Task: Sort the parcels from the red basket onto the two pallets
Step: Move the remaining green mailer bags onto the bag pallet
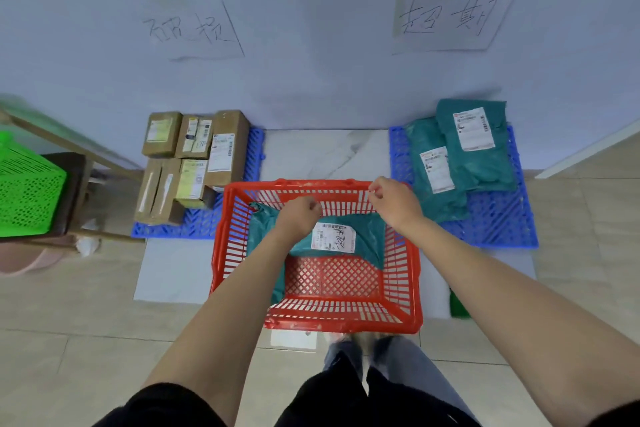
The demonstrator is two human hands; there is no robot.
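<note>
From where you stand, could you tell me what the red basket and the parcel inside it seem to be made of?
The red basket looks like rigid moulded plastic, given its slotted lattice walls. The teal parcel appears to be a soft plastic mailer bag: wrinkled, slightly glossy, with a white paper label.

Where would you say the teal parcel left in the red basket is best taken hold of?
Probably by its far right corner, from above. The teal parcel is a soft flat bag lying against the red basket's far wall; the left hand covers its left part, and the right hand hovers nearest that corner.
</note>
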